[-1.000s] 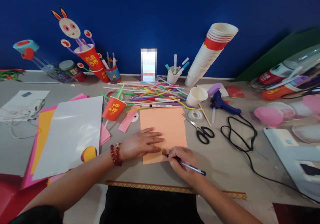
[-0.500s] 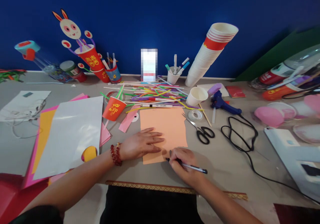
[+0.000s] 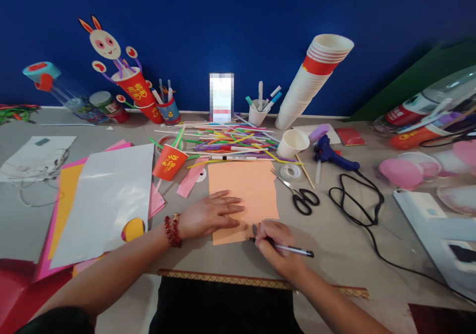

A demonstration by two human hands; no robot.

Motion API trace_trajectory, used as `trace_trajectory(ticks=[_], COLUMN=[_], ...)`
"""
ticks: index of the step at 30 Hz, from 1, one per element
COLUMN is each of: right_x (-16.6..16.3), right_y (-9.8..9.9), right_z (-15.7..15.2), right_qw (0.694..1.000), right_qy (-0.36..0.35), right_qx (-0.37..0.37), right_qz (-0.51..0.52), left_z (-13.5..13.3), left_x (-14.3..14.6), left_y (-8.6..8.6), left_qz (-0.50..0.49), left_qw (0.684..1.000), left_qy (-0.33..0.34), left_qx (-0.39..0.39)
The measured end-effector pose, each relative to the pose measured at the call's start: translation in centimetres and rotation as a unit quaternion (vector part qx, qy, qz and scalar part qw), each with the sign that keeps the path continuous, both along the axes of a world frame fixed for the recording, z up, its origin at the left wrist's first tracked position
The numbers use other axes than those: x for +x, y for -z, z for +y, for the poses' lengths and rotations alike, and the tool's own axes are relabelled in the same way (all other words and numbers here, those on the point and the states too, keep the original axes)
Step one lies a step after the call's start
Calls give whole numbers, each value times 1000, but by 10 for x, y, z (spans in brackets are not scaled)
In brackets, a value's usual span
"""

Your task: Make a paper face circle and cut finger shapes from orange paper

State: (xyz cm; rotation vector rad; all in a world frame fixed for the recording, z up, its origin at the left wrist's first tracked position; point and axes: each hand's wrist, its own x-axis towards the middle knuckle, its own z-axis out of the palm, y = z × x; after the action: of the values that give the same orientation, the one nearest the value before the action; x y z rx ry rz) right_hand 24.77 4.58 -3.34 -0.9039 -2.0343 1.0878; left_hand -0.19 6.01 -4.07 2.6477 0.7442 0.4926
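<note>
Gripping a pen (image 3: 295, 250) in the right hand (image 3: 277, 239) over orange paper (image 3: 247, 182); resting the left hand (image 3: 203, 216) there, with fingers spread open.

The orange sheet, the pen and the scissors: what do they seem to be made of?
Orange sheet: probably matte paper or thin card; it lies flat, without shine. Pen in the right hand: likely glossy plastic, since it catches light. Scissors: silvery, metal-looking blades; black handles, perhaps plastic.

On the red cup (image 3: 129, 85), a gold double-happiness sign (image 3: 137, 91) is shown; on the orange cup (image 3: 177, 161), 印 is printed.
</note>
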Motion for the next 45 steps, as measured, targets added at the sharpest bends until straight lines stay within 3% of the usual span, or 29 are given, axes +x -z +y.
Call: trace_trajectory(ticks=[7, 16, 45], right_x=[-3, -5, -5], right_y=[0, 2, 0], right_z=[-1, 1, 0], right_qw=[998, 998, 998], right_qy=[58, 51, 40], right_qx=[-9, 18, 23], right_qz=[17, -33, -40], left_z=[0, 0, 0], left_x=[0, 0, 1], left_y=[0, 1, -1], left_qz=[5, 8, 2], left_qw=[1000, 1000, 1000], left_qy=[2, -2, -4], left_qx=[-1, 2, -9])
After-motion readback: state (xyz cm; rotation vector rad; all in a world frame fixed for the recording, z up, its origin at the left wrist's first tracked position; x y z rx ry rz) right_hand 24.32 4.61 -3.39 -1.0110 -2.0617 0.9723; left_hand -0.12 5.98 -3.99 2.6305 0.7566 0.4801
